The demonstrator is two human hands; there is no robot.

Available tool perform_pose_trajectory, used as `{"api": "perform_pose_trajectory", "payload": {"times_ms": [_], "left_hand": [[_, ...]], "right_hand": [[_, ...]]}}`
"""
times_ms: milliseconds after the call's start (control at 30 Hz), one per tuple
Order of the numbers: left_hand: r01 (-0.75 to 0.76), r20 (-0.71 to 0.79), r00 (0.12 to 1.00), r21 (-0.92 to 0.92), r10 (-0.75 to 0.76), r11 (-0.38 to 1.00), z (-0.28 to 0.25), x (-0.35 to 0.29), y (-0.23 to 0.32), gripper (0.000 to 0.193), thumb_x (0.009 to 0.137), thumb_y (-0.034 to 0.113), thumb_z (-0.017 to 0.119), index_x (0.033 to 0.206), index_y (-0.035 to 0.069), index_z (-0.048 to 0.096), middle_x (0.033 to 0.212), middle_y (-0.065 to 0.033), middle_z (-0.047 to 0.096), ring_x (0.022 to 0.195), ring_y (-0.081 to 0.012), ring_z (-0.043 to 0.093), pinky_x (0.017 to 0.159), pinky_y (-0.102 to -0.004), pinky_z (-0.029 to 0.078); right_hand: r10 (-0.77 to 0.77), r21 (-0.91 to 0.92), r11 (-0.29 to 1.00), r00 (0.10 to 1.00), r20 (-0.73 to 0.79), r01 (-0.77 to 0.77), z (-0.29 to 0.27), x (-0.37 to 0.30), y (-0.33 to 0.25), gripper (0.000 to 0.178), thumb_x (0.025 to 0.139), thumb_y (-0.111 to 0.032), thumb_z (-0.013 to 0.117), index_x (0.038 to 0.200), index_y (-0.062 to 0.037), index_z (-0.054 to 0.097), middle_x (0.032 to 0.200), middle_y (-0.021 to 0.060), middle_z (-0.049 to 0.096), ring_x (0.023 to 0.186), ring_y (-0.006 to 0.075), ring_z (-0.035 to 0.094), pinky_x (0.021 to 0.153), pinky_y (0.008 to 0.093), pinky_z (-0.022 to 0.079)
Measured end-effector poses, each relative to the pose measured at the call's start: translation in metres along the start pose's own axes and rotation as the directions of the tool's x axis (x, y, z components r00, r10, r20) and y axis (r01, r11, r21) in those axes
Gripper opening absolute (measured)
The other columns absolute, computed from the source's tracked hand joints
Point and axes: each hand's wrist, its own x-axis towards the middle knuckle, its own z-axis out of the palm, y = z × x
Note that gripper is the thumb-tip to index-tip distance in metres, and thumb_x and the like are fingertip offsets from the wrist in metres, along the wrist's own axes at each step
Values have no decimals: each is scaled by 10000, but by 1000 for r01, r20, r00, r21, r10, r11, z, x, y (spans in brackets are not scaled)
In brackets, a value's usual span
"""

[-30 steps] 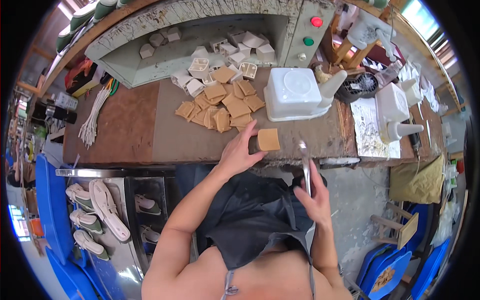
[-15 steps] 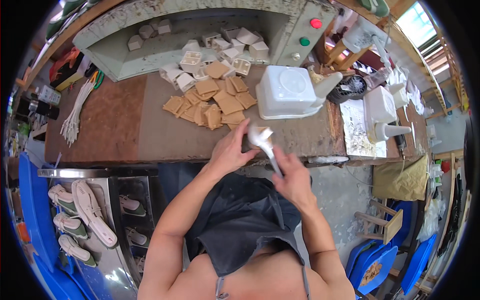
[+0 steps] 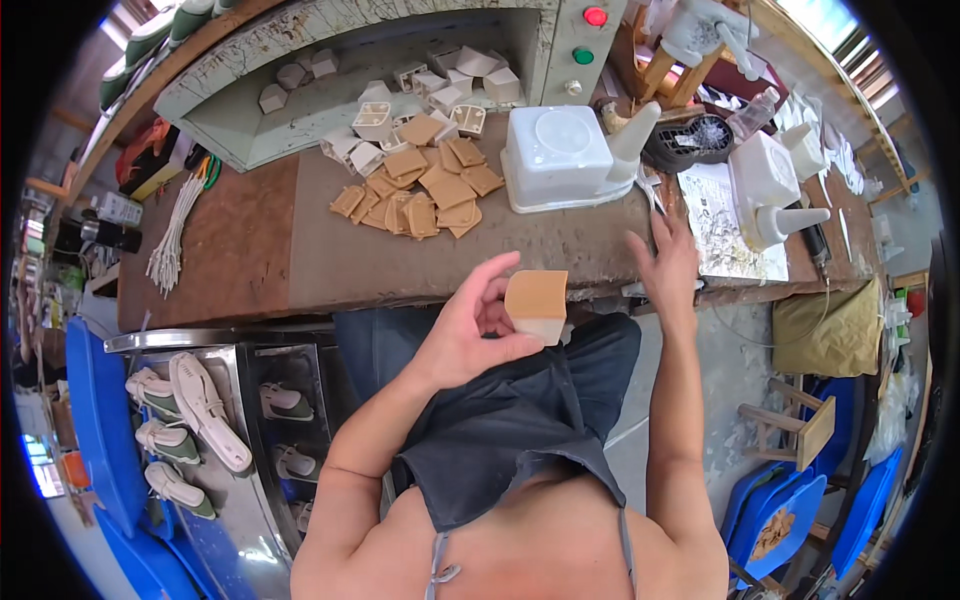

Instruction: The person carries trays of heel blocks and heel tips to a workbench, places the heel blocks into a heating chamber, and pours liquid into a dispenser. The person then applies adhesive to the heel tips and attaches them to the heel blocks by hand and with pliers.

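My left hand point(image 3: 462, 325) grips a white block-shaped shoe heel point(image 3: 538, 328) with a tan piece point(image 3: 537, 292) covering its upper end, above my apron at the bench's front edge. The thumb lies along the heel's near side. My right hand point(image 3: 668, 262) is over the bench edge with its fingers apart, by the dark handle of a hammer-like tool point(image 3: 649, 184). That tool lies beside a white plastic container with a spout point(image 3: 560, 145). Several loose tan pieces point(image 3: 440, 185) are heaped on the bench, with more white heels point(image 3: 373, 121) behind them.
A pale green machine point(image 3: 225, 125) with an open cavity stands at the back. White cords point(image 3: 178, 235) lie at left. Beside the right hand are a stained paper point(image 3: 725, 220), a second spouted container point(image 3: 765, 182) and a black shoe sole point(image 3: 688, 143). A shoe rack point(image 3: 215, 375) stands lower left.
The hammer-like tool has gone from over the heel to the bench at right, with my right hand moving the same way. My left hand has brought the heel nearer to me.
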Motion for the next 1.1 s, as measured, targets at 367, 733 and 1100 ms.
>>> {"api": "perform_pose_trajectory", "payload": {"times_ms": [367,733,1100], "left_hand": [[-209,-30,975,237,222,949,24,-13,4,763,686,84,799,1354,10,439,1116,-153,600,992,-251,617,888,-340,494],[-579,323,757,734,568,355,47,-27,33,560,574,93,785,1088,-40,604,968,-140,626,807,-276,627,675,-334,541],[-638,303,733,617,609,460,40,-35,23,568,598,89,784,1117,-36,589,976,-150,637,845,-271,646,713,-341,541]], "right_hand": [[-262,876,-42,852,454,-480,-61,-74,-81,686,742,-172,816,1307,36,488,1208,107,587,1126,190,550,978,342,425],[-487,909,237,851,-196,344,-85,-64,-77,722,566,-317,889,1150,1,606,1026,119,642,909,286,602,808,376,473],[-544,933,172,820,-178,317,-97,-67,-77,716,602,-293,875,1173,30,588,1016,125,636,873,268,607,770,349,481]]}}
